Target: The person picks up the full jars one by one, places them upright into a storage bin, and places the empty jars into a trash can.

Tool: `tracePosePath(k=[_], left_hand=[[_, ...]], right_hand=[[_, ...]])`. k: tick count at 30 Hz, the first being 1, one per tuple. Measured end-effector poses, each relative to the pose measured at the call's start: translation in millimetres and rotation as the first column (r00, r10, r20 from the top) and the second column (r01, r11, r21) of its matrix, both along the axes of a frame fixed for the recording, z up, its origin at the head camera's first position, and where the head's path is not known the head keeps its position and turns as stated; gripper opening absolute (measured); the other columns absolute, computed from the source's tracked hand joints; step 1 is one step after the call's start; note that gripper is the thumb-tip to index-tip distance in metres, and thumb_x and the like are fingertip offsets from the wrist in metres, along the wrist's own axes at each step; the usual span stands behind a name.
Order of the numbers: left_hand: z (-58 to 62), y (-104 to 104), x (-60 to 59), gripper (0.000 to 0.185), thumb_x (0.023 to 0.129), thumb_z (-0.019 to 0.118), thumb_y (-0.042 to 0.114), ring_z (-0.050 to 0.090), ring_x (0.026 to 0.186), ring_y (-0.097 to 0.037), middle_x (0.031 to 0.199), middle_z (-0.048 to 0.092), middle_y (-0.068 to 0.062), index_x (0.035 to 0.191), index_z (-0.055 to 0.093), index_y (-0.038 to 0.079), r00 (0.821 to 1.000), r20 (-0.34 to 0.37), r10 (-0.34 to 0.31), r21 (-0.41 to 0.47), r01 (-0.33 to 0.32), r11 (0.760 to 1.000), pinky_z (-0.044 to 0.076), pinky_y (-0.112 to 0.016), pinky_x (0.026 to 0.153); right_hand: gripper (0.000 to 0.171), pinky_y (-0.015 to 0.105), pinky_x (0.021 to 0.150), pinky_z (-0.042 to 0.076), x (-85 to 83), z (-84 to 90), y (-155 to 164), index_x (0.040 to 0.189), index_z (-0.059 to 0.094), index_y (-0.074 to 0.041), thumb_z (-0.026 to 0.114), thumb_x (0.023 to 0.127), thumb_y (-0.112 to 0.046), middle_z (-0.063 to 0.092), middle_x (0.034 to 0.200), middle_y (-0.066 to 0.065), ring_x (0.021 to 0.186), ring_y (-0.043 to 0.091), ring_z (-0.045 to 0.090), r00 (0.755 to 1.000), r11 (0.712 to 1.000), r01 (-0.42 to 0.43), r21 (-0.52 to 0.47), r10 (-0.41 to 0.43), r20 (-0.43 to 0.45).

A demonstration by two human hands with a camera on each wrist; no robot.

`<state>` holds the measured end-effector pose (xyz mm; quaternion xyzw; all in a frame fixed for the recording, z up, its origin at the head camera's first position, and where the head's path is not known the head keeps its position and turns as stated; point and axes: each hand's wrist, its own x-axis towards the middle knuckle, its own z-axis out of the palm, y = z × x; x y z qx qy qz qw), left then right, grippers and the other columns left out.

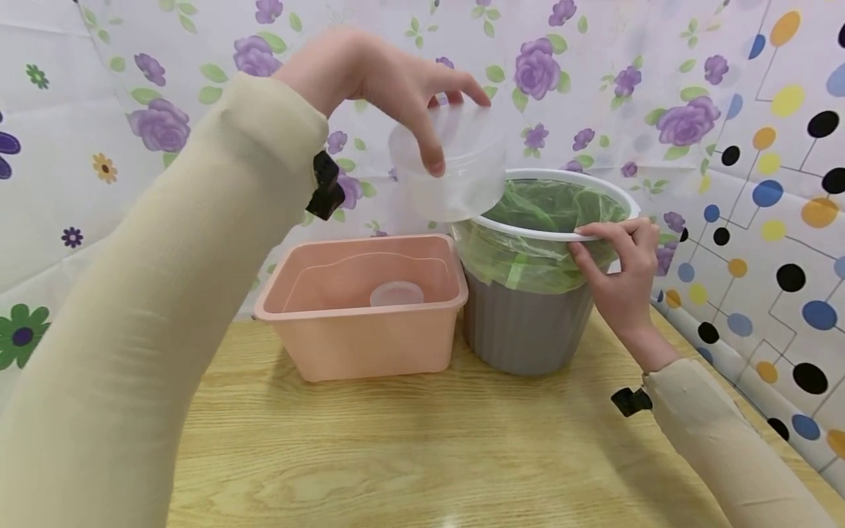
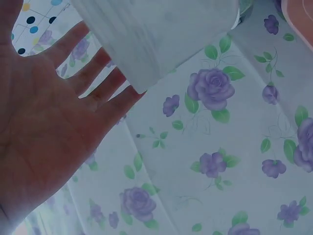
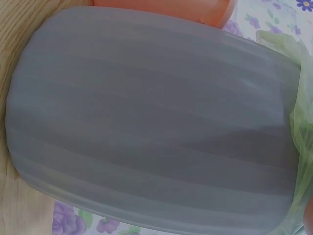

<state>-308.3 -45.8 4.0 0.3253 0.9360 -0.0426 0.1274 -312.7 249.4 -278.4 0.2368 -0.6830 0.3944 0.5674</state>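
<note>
My left hand [image 1: 399, 86] grips a clear plastic tub [image 1: 462, 180] from above, thumb on its near side. The tub is tilted beside the white rim [image 1: 528, 233] of a grey trash can [image 1: 528, 330]. In the left wrist view the fingers of the left hand [image 2: 54, 112] lie against the tub [image 2: 166, 39]. My right hand [image 1: 623, 271] pinches the rim at the can's right side, thumb below it. A green bin liner [image 1: 528, 268] hangs over the can's edge. The right wrist view mostly shows the can's grey ribbed wall [image 3: 151, 112].
A pink rectangular plastic bin [image 1: 370, 341] stands left of the can, close against it. Inside lies a round translucent piece [image 1: 396, 293], perhaps a lid. Both stand on a wood-grain table [image 1: 409, 447], with a flowered cloth [image 1: 198, 44] behind.
</note>
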Motion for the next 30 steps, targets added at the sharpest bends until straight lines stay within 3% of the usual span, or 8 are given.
tracePosePath(k=[6, 11, 15, 21, 26, 30], left_hand=[[3.1, 7.7, -9.5, 0.112, 0.078, 0.081, 0.044, 0.015, 0.151, -0.026, 0.168, -0.004, 0.003, 0.156, 0.001, 0.045, 0.999, -0.025, 0.019, 0.034, -0.018, 0.999, 0.026, -0.052, 0.120], [-4.3, 14.1, -14.9, 0.113, 0.076, 0.082, 0.044, 0.016, 0.150, -0.023, 0.168, -0.002, 0.004, 0.156, 0.002, 0.046, 0.995, -0.097, 0.018, 0.053, -0.012, 0.999, 0.033, -0.045, 0.117], [-12.3, 22.4, -18.2, 0.114, 0.075, 0.083, 0.042, 0.017, 0.148, -0.023, 0.167, -0.002, 0.004, 0.155, 0.003, 0.048, 0.993, -0.121, 0.009, 0.097, 0.003, 0.995, 0.037, -0.044, 0.114], [-28.2, 36.7, -23.6, 0.112, 0.076, 0.083, 0.036, 0.022, 0.146, -0.023, 0.165, 0.001, 0.004, 0.156, 0.005, 0.045, 0.981, -0.187, -0.046, 0.177, 0.080, 0.981, 0.040, -0.042, 0.113], [-39.7, 48.3, -28.3, 0.113, 0.074, 0.084, 0.035, 0.023, 0.146, -0.020, 0.164, 0.005, 0.004, 0.156, 0.007, 0.043, 0.968, -0.238, -0.072, 0.208, 0.124, 0.970, 0.038, -0.040, 0.114], [-51.6, 58.5, -32.7, 0.113, 0.074, 0.085, 0.034, 0.022, 0.148, -0.020, 0.164, 0.008, 0.002, 0.157, 0.009, 0.041, 0.965, -0.237, -0.111, 0.202, 0.161, 0.966, 0.038, -0.041, 0.115]], right_hand=[[0.022, 0.028, 0.092, 0.020, 0.0, -1.2, 0.2, 0.100, 0.075, -0.003, 0.079, 0.082, -0.016, 0.046, 0.088, 0.022, 0.098, 0.000, 0.033, 1.000, 1.000, -0.003, -0.002, 0.003, -0.003], [0.024, 0.029, 0.092, 0.020, -0.7, -0.6, 0.7, 0.100, 0.076, -0.004, 0.079, 0.083, -0.020, 0.047, 0.088, 0.022, 0.097, 0.000, 0.033, 1.000, 1.000, -0.004, 0.004, 0.004, -0.011], [0.022, 0.028, 0.093, 0.020, -0.4, -0.4, 0.6, 0.100, 0.076, -0.004, 0.079, 0.082, -0.016, 0.047, 0.088, 0.022, 0.098, 0.000, 0.034, 1.000, 1.000, 0.001, 0.004, -0.001, -0.006], [0.022, 0.028, 0.093, 0.021, -1.0, -1.9, -1.7, 0.099, 0.075, -0.001, 0.079, 0.079, -0.008, 0.046, 0.087, 0.022, 0.098, -0.001, 0.033, 1.000, 1.000, -0.002, -0.002, 0.002, -0.002], [0.022, 0.027, 0.094, 0.021, -2.0, -1.1, -3.7, 0.098, 0.075, 0.000, 0.079, 0.079, -0.009, 0.046, 0.087, 0.023, 0.098, -0.001, 0.034, 1.000, 1.000, -0.016, -0.009, 0.016, -0.010], [0.022, 0.027, 0.093, 0.021, -1.2, -0.4, -4.8, 0.098, 0.075, -0.001, 0.079, 0.080, -0.013, 0.046, 0.087, 0.023, 0.098, -0.001, 0.034, 1.000, 1.000, -0.016, -0.014, 0.016, -0.013]])
